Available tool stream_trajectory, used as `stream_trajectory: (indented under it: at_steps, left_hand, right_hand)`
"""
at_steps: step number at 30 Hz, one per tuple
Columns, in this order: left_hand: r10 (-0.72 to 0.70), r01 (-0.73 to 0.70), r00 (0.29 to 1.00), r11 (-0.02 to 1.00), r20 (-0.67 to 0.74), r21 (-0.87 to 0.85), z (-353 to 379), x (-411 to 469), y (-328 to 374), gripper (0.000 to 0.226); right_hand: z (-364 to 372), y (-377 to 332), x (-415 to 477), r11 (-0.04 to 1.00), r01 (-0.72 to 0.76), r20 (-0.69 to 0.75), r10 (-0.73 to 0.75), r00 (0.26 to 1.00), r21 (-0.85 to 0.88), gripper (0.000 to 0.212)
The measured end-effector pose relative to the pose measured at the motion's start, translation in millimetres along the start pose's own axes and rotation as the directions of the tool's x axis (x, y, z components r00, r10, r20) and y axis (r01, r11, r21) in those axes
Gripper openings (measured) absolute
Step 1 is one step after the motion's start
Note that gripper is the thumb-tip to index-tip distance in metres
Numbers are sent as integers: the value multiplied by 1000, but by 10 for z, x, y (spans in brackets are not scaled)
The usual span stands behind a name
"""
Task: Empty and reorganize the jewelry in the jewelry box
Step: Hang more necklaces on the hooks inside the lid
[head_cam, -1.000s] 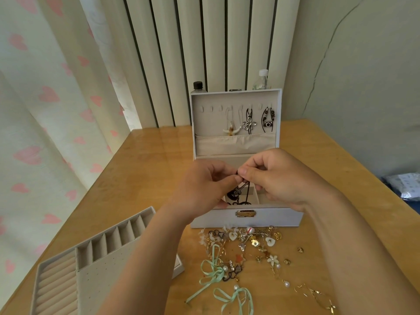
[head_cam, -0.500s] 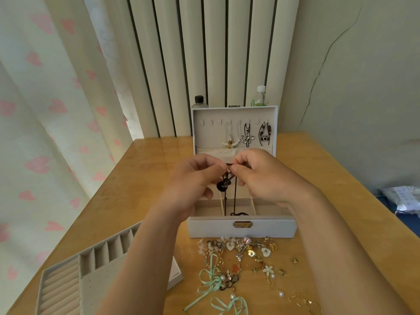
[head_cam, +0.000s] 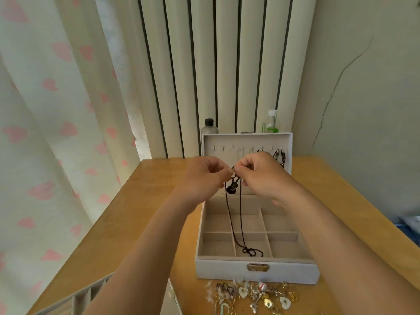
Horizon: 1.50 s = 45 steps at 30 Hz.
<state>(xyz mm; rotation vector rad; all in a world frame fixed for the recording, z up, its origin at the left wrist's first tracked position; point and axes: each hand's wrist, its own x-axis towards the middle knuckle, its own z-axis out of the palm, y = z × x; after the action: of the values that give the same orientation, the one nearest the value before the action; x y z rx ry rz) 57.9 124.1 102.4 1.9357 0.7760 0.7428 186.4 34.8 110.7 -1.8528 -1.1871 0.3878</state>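
A heap of loose jewelry lies on the wooden surface at the bottom edge, cut off and too tangled to sort. Just behind stands the open jewelry box; a black necklace trails into its front middle compartment. Above the box, the left hand and right hand pinch the necklace's top, curled fingers covering that part. A dark pendant hangs beneath. The raised lid is partly hidden behind them.

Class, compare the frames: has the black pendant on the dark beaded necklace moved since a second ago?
Yes. The black pendant rose from the compartments of the white jewelry box up in front of its open lid.
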Motion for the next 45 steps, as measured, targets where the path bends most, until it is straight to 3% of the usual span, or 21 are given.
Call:
stream_trajectory:
  at_steps: [5, 9, 16, 20, 27, 34, 40, 45]
  left_hand:
    - [113, -64, 981, 956, -158, 286, 156, 393, -109, 14]
    - [126, -42, 970, 928, -206, 370, 214, 586, -221, 15]
    - [122, -63, 987, 893, -104, 446, 272, 543, -466, 15]
    - [135, -63, 983, 890, -128, 452, 292, 529, -474, 16]
    - [169, -8, 942, 876, -291, 482, 171, 769, -280, 20]
    - [72, 119, 907, 902, -415, 415, 181, 1041, -244, 28]
    - [-77, 171, 916, 963, -394, 208, 126, 1134, -226, 13]
    - [-110, 201, 930, 952, -352, 232, 119, 1150, -187, 13]
  right_hand:
    - [146, 178, 389, 988, 16, -154, -40, 987, -156, 17]
    - [280, 271, 542, 976, 14, -233, -66, 970, -219, 14]
    - [388, 503, 478, 936, 12, -112, -54, 992, -351, 16]
    - [412, 534, 489, 934, 12, -118, -57, 991, -356, 17]
    - [429, 269, 719, 936, 40, -318, -159, 935, -349, 21]
    - [517, 111, 966, 926, -51, -451, -133, 883, -373, 24]
    - [543, 116, 1116, 926, -133, -464, -50, 884, -353, 27]
    - [528, 107, 1177, 921, -202, -449, 33, 893, -333, 16]
